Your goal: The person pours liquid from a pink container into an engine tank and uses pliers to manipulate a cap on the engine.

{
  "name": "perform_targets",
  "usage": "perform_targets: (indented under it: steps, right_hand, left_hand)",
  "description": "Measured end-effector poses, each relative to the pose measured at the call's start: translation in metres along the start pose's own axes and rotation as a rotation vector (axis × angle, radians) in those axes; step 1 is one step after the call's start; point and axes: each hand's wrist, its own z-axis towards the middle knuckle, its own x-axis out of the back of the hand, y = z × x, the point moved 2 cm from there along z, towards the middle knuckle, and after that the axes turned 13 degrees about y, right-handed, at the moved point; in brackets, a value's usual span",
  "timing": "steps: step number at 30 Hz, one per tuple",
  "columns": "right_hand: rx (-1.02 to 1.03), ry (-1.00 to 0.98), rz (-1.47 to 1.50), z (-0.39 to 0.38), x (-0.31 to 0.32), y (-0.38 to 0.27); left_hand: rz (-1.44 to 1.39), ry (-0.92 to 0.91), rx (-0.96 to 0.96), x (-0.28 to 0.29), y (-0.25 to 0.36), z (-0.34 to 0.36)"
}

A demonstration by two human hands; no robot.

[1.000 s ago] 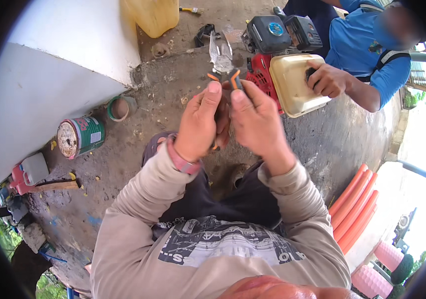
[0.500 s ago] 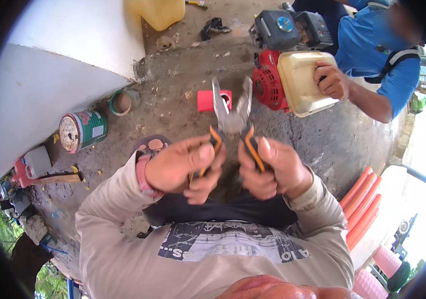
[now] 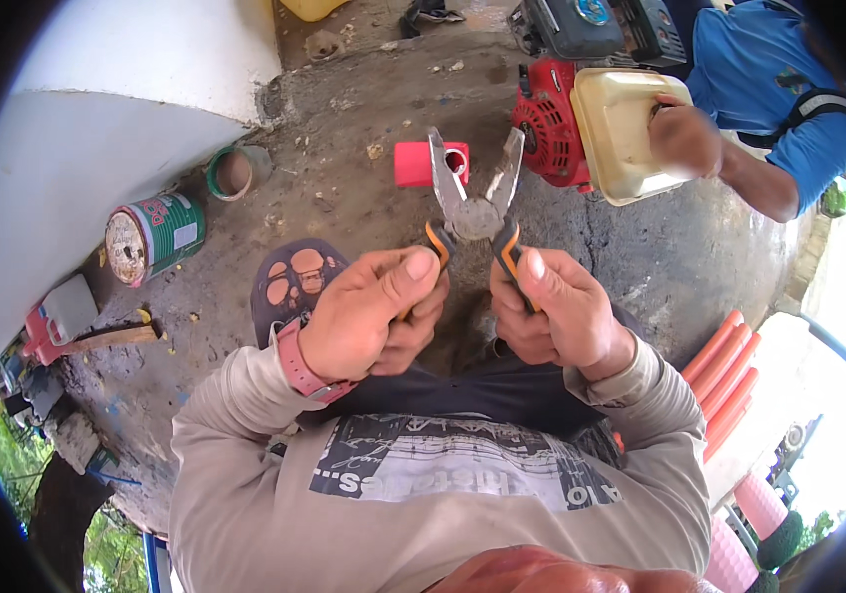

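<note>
A pair of pliers (image 3: 477,215) with orange-and-black handles is held between my two hands, its steel jaws spread wide and pointing away from me. My left hand (image 3: 371,314) grips one handle, thumb lying along it. Around the other handle my right hand (image 3: 559,311) is closed. Beyond the jaws, on the floor, lies a red tubular part (image 3: 423,164) with a round opening, partly covered by one jaw. Nothing sits between the jaws that I can make out.
A person in a blue shirt (image 3: 739,59) rests a hand on the cream tank (image 3: 630,109) of a red engine (image 3: 546,124) at the far right. A green can (image 3: 168,235) and a small pot (image 3: 235,174) stand left by the white wall (image 3: 146,59). Orange pipes (image 3: 724,371) lie right.
The pliers and both my hands appear slightly farther right, with the jaws still spread. My view has shifted, so the engine and floor things sit higher in the picture.
</note>
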Motion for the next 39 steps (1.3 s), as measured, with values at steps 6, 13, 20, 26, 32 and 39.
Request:
perform_targets:
  steps: [6, 13, 20, 26, 32, 39]
  right_hand:
    - [-0.018, 0.093, 0.163, 0.013, -0.009, -0.01]
    - [0.112, 0.153, 0.1, 0.007, -0.01, -0.018]
    - [0.653, 0.55, -0.67, 0.018, -0.017, -0.022]
    - [1.16, 0.736, -1.296, 0.018, -0.038, -0.021]
    - [0.96, 0.649, -1.186, 0.028, -0.029, -0.012]
    - [0.723, 0.439, -0.975, 0.023, -0.017, -0.027]
  left_hand:
    - [-0.169, 0.083, -0.131, -0.015, -0.008, 0.021]
    - [-0.2, 0.136, -0.087, -0.026, 0.008, 0.024]
    - [0.123, 0.304, -0.759, -0.024, 0.0, 0.067]
    - [-0.23, 0.284, -0.667, -0.019, 0.016, 0.056]
    - [0.057, 0.424, -0.863, -0.019, 0.016, 0.041]
    - [0.072, 0.209, -0.692, -0.01, 0.024, 0.048]
